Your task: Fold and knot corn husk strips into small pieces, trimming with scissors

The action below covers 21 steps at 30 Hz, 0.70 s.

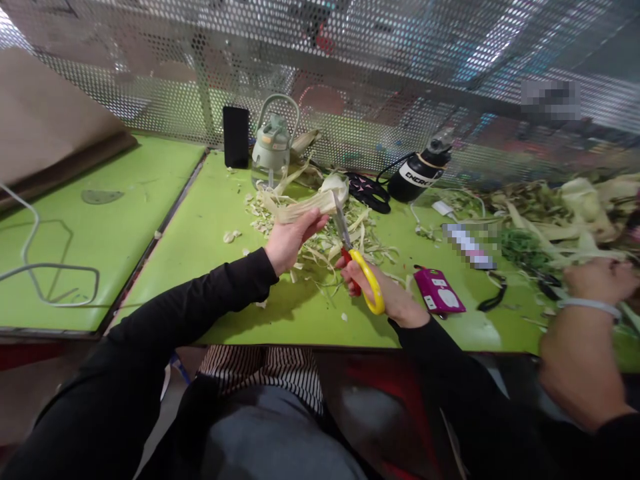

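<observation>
My left hand (294, 239) is closed around a pale corn husk (305, 207), which it holds up over the green table. In my right hand (367, 283) is a pair of scissors (374, 283) with yellow and red handles. The metal blades point up and away from me and meet the right end of the husk; whether they are apart is hard to tell. Beneath both hands lies a loose pile of cut husk strips (367, 233). A rounded pale husk piece (336, 187) sits just behind the blades.
Behind the pile stand a phone (236, 137), a pale green bottle (271, 150) and a tilted black bottle (419, 172). A magenta pouch (439, 291) lies right of my right hand. At far right, another person's hand (600, 279) is among husks. A perforated metal screen (175, 73) borders the back.
</observation>
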Each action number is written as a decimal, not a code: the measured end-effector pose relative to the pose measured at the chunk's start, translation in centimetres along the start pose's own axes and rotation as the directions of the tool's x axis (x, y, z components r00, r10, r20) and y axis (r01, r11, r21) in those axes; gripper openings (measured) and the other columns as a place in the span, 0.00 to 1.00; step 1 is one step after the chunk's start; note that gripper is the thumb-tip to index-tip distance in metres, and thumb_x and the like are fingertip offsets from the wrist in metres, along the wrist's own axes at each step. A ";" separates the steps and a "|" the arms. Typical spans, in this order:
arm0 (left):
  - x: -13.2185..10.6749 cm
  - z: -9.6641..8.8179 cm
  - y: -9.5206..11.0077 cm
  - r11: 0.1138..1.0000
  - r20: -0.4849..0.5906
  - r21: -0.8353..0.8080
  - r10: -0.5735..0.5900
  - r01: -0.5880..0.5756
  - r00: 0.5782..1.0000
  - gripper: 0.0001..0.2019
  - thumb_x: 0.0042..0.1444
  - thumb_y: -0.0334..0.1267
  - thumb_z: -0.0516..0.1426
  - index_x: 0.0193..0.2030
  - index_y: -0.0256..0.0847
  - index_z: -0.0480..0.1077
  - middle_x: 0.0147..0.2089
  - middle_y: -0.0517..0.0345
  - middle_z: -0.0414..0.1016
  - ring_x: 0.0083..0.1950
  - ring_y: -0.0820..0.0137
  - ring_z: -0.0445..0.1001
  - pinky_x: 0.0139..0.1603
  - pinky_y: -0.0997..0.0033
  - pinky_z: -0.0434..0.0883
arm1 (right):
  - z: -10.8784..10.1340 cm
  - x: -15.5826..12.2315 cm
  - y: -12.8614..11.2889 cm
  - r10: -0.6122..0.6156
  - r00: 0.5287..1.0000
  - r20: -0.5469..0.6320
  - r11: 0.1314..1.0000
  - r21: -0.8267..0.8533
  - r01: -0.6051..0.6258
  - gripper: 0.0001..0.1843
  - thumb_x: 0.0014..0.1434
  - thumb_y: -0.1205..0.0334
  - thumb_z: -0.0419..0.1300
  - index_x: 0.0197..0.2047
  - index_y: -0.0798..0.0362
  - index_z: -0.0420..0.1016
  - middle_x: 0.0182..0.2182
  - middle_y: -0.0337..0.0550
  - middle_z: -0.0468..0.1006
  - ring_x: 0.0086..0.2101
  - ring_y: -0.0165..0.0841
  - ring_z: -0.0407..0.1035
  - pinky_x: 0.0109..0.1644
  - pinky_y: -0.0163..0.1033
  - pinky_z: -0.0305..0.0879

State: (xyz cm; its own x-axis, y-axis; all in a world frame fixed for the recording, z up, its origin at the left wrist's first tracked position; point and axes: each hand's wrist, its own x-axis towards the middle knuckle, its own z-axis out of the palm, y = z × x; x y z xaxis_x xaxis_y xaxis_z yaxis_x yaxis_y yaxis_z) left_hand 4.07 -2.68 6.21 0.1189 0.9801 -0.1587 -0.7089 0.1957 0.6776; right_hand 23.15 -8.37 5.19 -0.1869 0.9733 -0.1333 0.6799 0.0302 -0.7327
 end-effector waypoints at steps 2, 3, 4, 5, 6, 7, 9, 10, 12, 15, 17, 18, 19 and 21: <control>0.0 0.0 0.0 1.000 0.003 0.006 0.007 -0.007 1.000 0.06 0.61 0.24 0.58 0.35 0.34 0.76 0.34 0.59 0.80 0.42 0.75 0.80 0.59 0.68 0.73 | 0.1 0.0 -0.1 0.021 0.998 0.062 0.997 0.068 -0.025 0.29 0.60 0.28 0.50 0.43 0.45 0.70 0.28 0.40 0.69 0.25 0.35 0.66 0.31 0.45 0.70; 0.0 -0.1 0.0 1.000 0.006 0.012 0.007 -0.007 1.000 0.06 0.61 0.25 0.58 0.35 0.34 0.76 0.35 0.59 0.80 0.42 0.75 0.80 0.59 0.68 0.74 | 0.1 0.1 -0.1 0.027 0.996 0.082 0.995 0.091 -0.035 0.29 0.59 0.28 0.50 0.43 0.45 0.69 0.28 0.39 0.68 0.25 0.34 0.65 0.31 0.44 0.70; 0.0 -0.1 0.0 1.000 0.008 0.018 0.006 -0.006 1.000 0.06 0.61 0.25 0.58 0.35 0.34 0.76 0.35 0.59 0.80 0.41 0.75 0.80 0.59 0.68 0.74 | 0.2 0.1 -0.1 0.029 0.996 0.090 0.994 0.105 -0.038 0.29 0.59 0.27 0.50 0.43 0.45 0.68 0.27 0.38 0.66 0.25 0.34 0.64 0.31 0.44 0.69; 0.0 -0.1 0.0 1.000 0.009 0.023 0.005 -0.005 1.000 0.06 0.61 0.24 0.58 0.35 0.34 0.76 0.35 0.59 0.80 0.41 0.75 0.80 0.58 0.68 0.74 | 0.1 0.1 -0.2 0.027 0.995 0.093 0.993 0.112 -0.038 0.29 0.59 0.27 0.51 0.42 0.45 0.67 0.27 0.38 0.65 0.24 0.33 0.63 0.31 0.43 0.68; 0.0 -0.1 0.0 1.000 0.009 0.028 0.003 -0.003 1.000 0.06 0.61 0.24 0.58 0.35 0.33 0.76 0.35 0.58 0.80 0.40 0.76 0.80 0.58 0.68 0.74 | 0.1 0.1 -0.2 0.027 0.995 0.094 0.993 0.114 -0.038 0.29 0.59 0.27 0.51 0.41 0.45 0.67 0.26 0.37 0.64 0.24 0.33 0.62 0.30 0.42 0.67; 0.0 0.0 0.0 1.000 0.007 0.030 0.000 0.000 1.000 0.06 0.61 0.24 0.58 0.35 0.33 0.76 0.35 0.58 0.80 0.39 0.76 0.80 0.57 0.68 0.74 | 0.1 0.1 -0.3 0.031 0.995 0.092 0.993 0.111 -0.041 0.30 0.58 0.26 0.51 0.40 0.46 0.66 0.26 0.36 0.64 0.24 0.32 0.62 0.29 0.42 0.66; -0.1 0.1 0.1 1.000 -0.001 0.030 -0.008 0.008 1.000 0.06 0.61 0.24 0.58 0.34 0.33 0.76 0.34 0.58 0.80 0.37 0.77 0.79 0.57 0.69 0.74 | 0.2 0.0 -0.4 0.045 0.996 0.082 0.993 0.101 -0.053 0.32 0.57 0.24 0.50 0.39 0.46 0.65 0.24 0.36 0.63 0.22 0.31 0.61 0.27 0.40 0.64; -0.1 0.1 0.1 1.000 -0.007 0.027 -0.012 0.012 1.000 0.06 0.61 0.24 0.58 0.34 0.32 0.75 0.33 0.59 0.79 0.36 0.78 0.79 0.57 0.69 0.75 | 0.2 -0.1 -0.5 0.053 0.996 0.073 0.993 0.098 -0.060 0.33 0.56 0.23 0.50 0.38 0.46 0.65 0.23 0.35 0.62 0.21 0.31 0.60 0.25 0.40 0.63; -0.2 0.2 0.1 1.000 -0.015 0.023 -0.016 0.017 1.000 0.06 0.61 0.23 0.58 0.34 0.32 0.74 0.32 0.60 0.79 0.34 0.79 0.78 0.57 0.70 0.75 | 0.4 -0.2 -0.4 0.071 0.996 0.056 0.992 0.100 -0.077 0.35 0.54 0.20 0.48 0.35 0.47 0.64 0.22 0.34 0.61 0.20 0.30 0.59 0.23 0.38 0.62; -0.2 0.2 0.1 0.999 -0.011 0.029 -0.013 0.014 1.000 0.06 0.61 0.23 0.58 0.34 0.32 0.75 0.32 0.59 0.79 0.34 0.79 0.79 0.56 0.70 0.75 | 0.5 -0.2 0.1 0.124 0.992 0.020 0.986 0.106 -0.126 0.35 0.51 0.20 0.50 0.32 0.47 0.61 0.20 0.33 0.60 0.18 0.29 0.58 0.20 0.37 0.59; -0.2 0.1 0.2 0.999 -0.017 0.035 -0.018 0.019 1.000 0.07 0.61 0.23 0.58 0.33 0.33 0.74 0.31 0.59 0.79 0.34 0.78 0.79 0.55 0.70 0.76 | 0.5 -0.3 0.5 0.152 0.988 0.003 0.982 0.110 -0.152 0.35 0.51 0.20 0.51 0.32 0.47 0.60 0.19 0.32 0.60 0.17 0.29 0.58 0.18 0.37 0.58; -0.2 0.1 0.2 0.999 -0.023 0.035 -0.024 0.025 0.999 0.07 0.61 0.23 0.57 0.33 0.32 0.74 0.30 0.59 0.79 0.33 0.78 0.79 0.54 0.70 0.76 | 0.5 -0.4 0.6 0.144 0.990 0.007 0.984 0.109 -0.143 0.35 0.51 0.20 0.51 0.32 0.47 0.61 0.19 0.32 0.60 0.17 0.29 0.58 0.19 0.37 0.58; -0.2 0.2 0.2 0.999 -0.030 0.034 -0.031 0.032 0.999 0.08 0.61 0.23 0.57 0.32 0.32 0.74 0.30 0.59 0.79 0.33 0.78 0.79 0.54 0.71 0.76 | 0.4 -0.6 0.7 0.118 0.993 0.018 0.987 0.105 -0.119 0.35 0.51 0.19 0.50 0.33 0.47 0.62 0.20 0.32 0.61 0.17 0.29 0.58 0.19 0.37 0.59; -0.2 0.2 0.3 0.999 -0.038 0.029 -0.038 0.039 0.999 0.08 0.62 0.23 0.57 0.33 0.32 0.75 0.31 0.59 0.79 0.33 0.79 0.79 0.54 0.71 0.76 | 0.2 -1.0 0.5 0.064 0.998 0.001 0.995 0.075 -0.064 0.38 0.50 0.18 0.49 0.35 0.47 0.67 0.21 0.34 0.63 0.18 0.30 0.60 0.22 0.38 0.62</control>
State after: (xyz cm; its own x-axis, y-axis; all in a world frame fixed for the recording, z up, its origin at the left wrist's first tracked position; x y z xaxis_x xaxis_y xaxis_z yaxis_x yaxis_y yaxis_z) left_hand 3.92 -2.82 6.58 0.1192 0.9700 -0.2121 -0.6829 0.2351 0.6916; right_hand 23.59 -9.34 4.81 -0.1435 0.9731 -0.1801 0.6349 -0.0491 -0.7710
